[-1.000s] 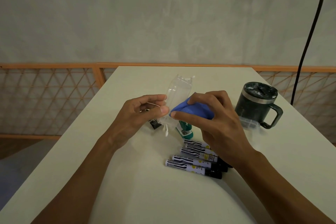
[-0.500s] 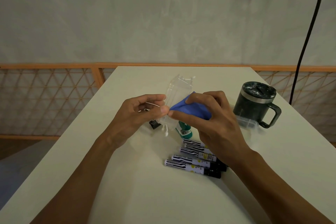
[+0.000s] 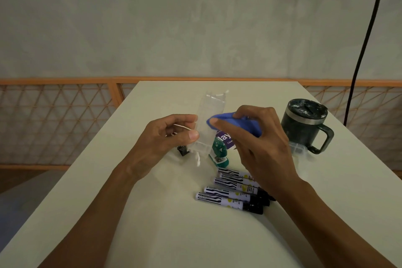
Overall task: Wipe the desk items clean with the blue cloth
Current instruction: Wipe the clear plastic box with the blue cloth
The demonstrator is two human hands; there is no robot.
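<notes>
My left hand point(image 3: 167, 137) pinches a clear plastic case point(image 3: 210, 115) by its left edge and holds it upright above the white desk point(image 3: 152, 224). My right hand point(image 3: 258, 143) grips the bunched blue cloth point(image 3: 237, 123) and presses its tip against the right side of the case. Below the hands lie a green stapler point(image 3: 219, 151), a purple-labelled item point(image 3: 226, 137) and several black-capped markers point(image 3: 232, 189). A small black binder clip point(image 3: 182, 150) sits under my left hand.
A dark lidded mug point(image 3: 304, 122) stands at the right with its handle toward me; a clear lid point(image 3: 298, 150) lies at its base. A black cable point(image 3: 365, 39) hangs at the far right. An orange lattice railing point(image 3: 54, 124) runs behind the desk.
The cloth has slid up the side of the clear case, uncovering the purple-labelled item below. My left hand keeps the same hold on the case.
</notes>
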